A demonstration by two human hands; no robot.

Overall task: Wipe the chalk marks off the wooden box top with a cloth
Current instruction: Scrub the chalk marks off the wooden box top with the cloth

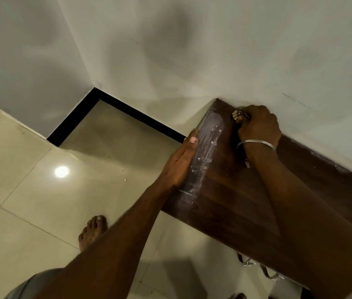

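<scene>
I see my right hand (258, 126) fisted on a cloth (241, 116), mostly hidden, at the box top's (235, 190) far corner, left hand (181, 162) clasping the near edge, chalk marks (201, 167) between hands, box cut off right, bangle (256, 143) on right wrist

Looks like a home, a plain room corner. Floor (26, 197) is large glossy cream tiles with thin grout lines, a ceiling light reflected in one tile as a bright spot (61, 171). Walls (170, 50) are bare, painted off-white, meeting in a corner with a black skirting (127, 114) along the bottom. A dark wooden box (235, 201) stands against the wall, metal handles (257, 266) on its front. The person stands barefoot, one foot (93, 231) on the tiles, which suits a house. No shop, office or lab gear in view; room type unclear.
</scene>
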